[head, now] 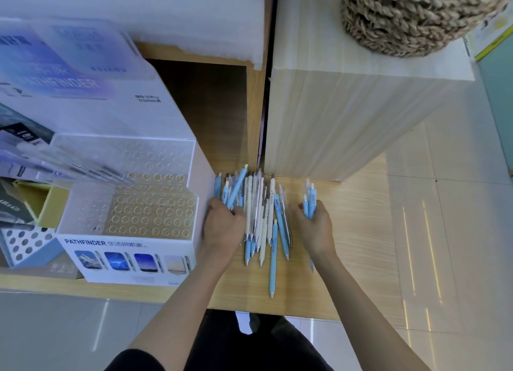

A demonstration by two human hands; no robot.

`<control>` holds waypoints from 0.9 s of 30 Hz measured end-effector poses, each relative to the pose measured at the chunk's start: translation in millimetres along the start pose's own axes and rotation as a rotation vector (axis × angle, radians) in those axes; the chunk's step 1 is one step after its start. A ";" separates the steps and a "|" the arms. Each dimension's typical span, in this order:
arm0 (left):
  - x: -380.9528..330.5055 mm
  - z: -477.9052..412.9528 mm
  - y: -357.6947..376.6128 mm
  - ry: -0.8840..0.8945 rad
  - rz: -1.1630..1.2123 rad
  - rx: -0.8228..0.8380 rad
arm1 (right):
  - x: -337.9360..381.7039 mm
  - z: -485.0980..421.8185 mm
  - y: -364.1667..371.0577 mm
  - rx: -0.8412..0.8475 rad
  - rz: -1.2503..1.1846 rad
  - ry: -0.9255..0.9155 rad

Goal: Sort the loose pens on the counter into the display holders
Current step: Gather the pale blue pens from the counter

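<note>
Loose pens (pixel 262 218), slim light-blue and cream plastic click pens, lie in a heap on the light wood-grain tabletop (pixel 361 232), directly between the two hands. Nearest the person, one light-blue pen (pixel 273 259) sticks out of the heap toward the near edge. Almost every pen runs near to far, with the metal tips pointing at the person and the clicker ends away.

The left hand (pixel 222 226) sits at the left flank of the heap with its fingers curled round a small bunch of blue pens (pixel 236 190) that fan out far of the knuckles. The right hand (pixel 316 226) sits at the right flank, well apart from the left, and grips a few blue pens of its own (pixel 309 201), held roughly upright. The heap fills the gap between them and touches the left hand's fingers.

Just left of the left hand stands the white cardboard display holder (pixel 127 243) printed PATHFINDER, with stepped clear plastic trays (pixel 152 215) full of round holes that open upward. Most holes in the near tray look empty. The left hand is plainly the nearer one to it, so its bunch probably goes in first. The pens lie flat while the holes face up, so each would need tipping on end, tip down.

Far of the heap, a tall pale wooden block (pixel 347 121) stands on the tabletop.
</note>
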State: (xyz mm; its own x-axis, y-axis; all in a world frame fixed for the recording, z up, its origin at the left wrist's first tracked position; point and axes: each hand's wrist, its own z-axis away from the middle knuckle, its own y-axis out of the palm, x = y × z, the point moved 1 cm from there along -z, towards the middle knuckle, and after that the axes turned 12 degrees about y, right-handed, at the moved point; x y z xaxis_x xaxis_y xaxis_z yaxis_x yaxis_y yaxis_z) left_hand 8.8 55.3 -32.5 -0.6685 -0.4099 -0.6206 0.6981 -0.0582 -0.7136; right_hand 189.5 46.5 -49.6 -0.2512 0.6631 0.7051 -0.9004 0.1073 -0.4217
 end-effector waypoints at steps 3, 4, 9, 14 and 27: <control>-4.0 0.2 3.0 -0.045 -0.047 0.061 | 0.8 5.9 11.0 0.059 0.305 0.003; -6.3 -0.3 4.9 -0.056 -0.091 0.093 | 1.1 9.9 16.5 0.051 0.356 0.000; -11.6 -6.8 7.6 -0.049 -0.201 0.152 | 9.4 11.2 32.6 0.080 0.240 0.106; -3.9 -13.2 3.7 -0.044 -0.030 0.149 | 16.1 5.8 31.6 0.222 0.029 0.200; 3.8 -8.5 -0.9 -0.098 0.380 0.188 | 13.6 9.6 15.5 0.227 -0.193 0.209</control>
State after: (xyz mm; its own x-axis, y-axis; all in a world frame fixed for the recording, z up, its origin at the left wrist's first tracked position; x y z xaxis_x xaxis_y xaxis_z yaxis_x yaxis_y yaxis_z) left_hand 3.4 61.6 -37.1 -0.3339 -0.5182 -0.7874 0.9304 -0.0473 -0.3634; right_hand 168.7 50.1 -41.0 -0.0122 0.7864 0.6176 -0.9859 0.0937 -0.1387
